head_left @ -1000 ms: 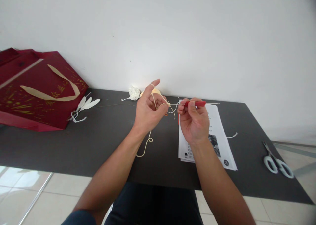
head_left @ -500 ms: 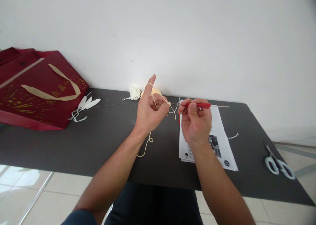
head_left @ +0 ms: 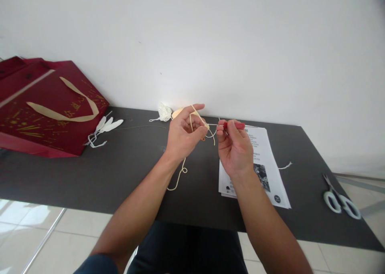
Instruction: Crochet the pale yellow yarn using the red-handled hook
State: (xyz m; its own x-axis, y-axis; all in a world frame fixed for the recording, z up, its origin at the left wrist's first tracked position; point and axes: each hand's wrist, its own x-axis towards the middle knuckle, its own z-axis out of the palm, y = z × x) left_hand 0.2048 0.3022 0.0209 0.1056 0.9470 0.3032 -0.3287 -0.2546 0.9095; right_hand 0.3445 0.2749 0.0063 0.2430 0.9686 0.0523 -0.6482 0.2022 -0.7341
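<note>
My left hand (head_left: 185, 131) pinches a small cream crochet piece (head_left: 207, 126) between thumb and fingers. Cream yarn (head_left: 196, 112) loops over its bent index finger, and a tail of that yarn trails below the wrist onto the table. My right hand (head_left: 236, 146) grips the red handle of a crochet hook (head_left: 236, 125) between thumb and fingers. The hook's thin metal shaft points left and meets the piece at my left fingertips; its exact tip is too small to make out. Behind my left hand lies a yellow ball of yarn (head_left: 177, 113), partly hidden.
Printed sheets (head_left: 264, 146) lie under my right hand on the dark table (head_left: 135, 178). White-handled scissors (head_left: 341, 202) rest at the right. A white yarn ball (head_left: 165, 112), white crocheted pieces (head_left: 110, 125) and a red gift bag (head_left: 60, 109) sit toward the left and back, near the wall.
My left index finger has bent down from upright toward the right, carrying the yarn loop with it. The crochet hook has turned, and its handle now looks shorter.
</note>
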